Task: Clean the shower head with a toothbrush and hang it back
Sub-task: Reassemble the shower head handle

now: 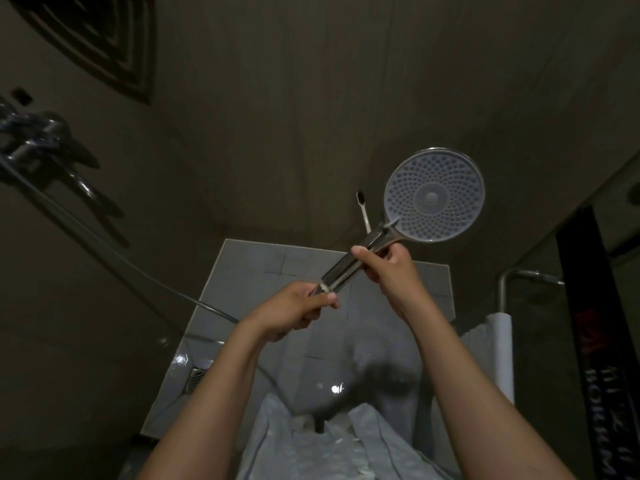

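Left grip (304, 308): closed round the handle's lower end, at the hose joint
Right grip (384, 268): closed round the upper handle; toothbrush (363, 213) seemingly pinned in the same hand, bristles up
Shower head (434, 195): raised, right of centre, nozzle face toward the camera
Hose (114, 252): trails left to the mixer tap (52, 140)
Risk: doubled right grip may drop the brush onto the wet tiled floor (398, 271); taut hose may tug the handle
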